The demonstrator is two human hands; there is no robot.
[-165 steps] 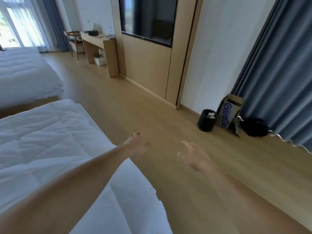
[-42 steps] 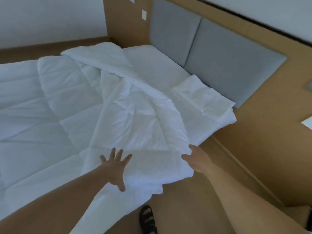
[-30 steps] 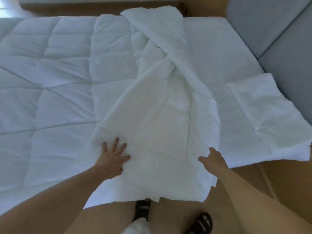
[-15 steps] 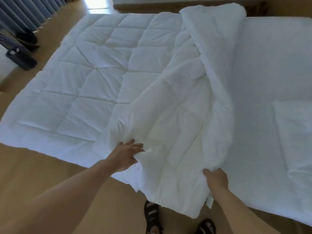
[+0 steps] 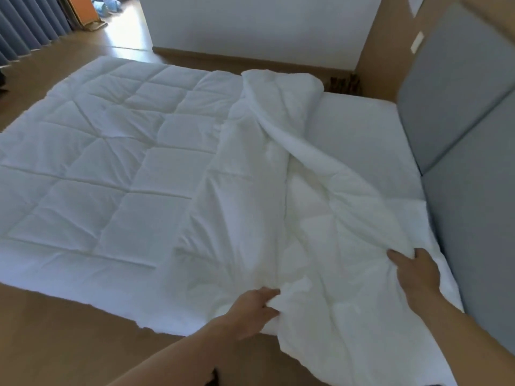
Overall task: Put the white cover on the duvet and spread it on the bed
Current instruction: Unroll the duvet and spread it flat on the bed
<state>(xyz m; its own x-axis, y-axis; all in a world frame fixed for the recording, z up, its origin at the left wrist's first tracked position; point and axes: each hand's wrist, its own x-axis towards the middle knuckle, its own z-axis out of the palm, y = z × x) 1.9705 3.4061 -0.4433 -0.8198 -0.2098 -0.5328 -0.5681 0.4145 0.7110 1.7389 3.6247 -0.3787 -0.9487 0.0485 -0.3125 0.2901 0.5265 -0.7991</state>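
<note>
A white quilted duvet point(image 5: 106, 168) lies across the bed point(image 5: 359, 129), flat on the left and bunched into a folded ridge through the middle. My left hand point(image 5: 255, 307) grips a bunch of the duvet at the near edge. My right hand point(image 5: 415, 271) grips the duvet's folded corner close to the headboard, fingers curled into the fabric. The folded white cover seen earlier near the headboard is hidden under the pulled duvet or out of sight.
A grey padded headboard point(image 5: 462, 151) stands along the right side. Wooden floor point(image 5: 55, 344) runs in front of the bed and around its left end. Grey curtains point(image 5: 25, 26) hang at the far left. A white wall point(image 5: 259, 26) stands beyond the bed.
My right hand has carried the duvet's folded part to the right, toward the headboard. My left hand now bunches the near edge. The view has swung right.
</note>
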